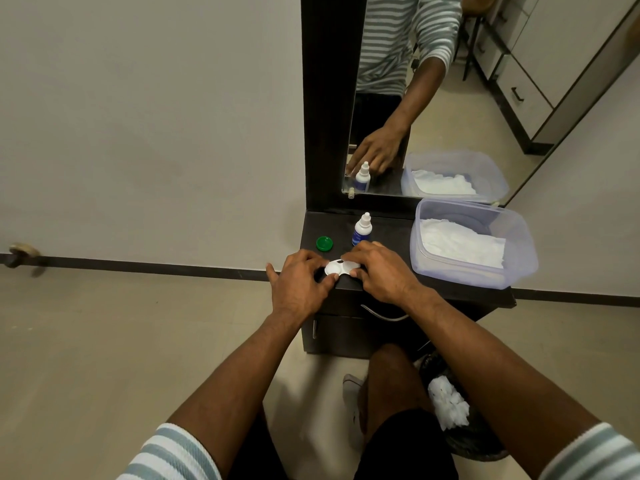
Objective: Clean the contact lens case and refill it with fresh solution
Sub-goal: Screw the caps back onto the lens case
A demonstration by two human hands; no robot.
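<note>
White twin-well plastic contact lens case (337, 268): on dark cabinet top (388, 233), pinched by left hand (299, 282) and right hand (379, 270). Behind case: green round cap (325, 243), blue-labelled white dropper bottle (362, 230).

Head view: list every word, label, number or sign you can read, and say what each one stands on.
No text can be read anywhere in this view.
Dropper bottle: blue label, its print too small and blurred to read.
Green cap: no marking that can be made out.
Lens case: white, mostly covered by the hands, no lettering visible.
</note>
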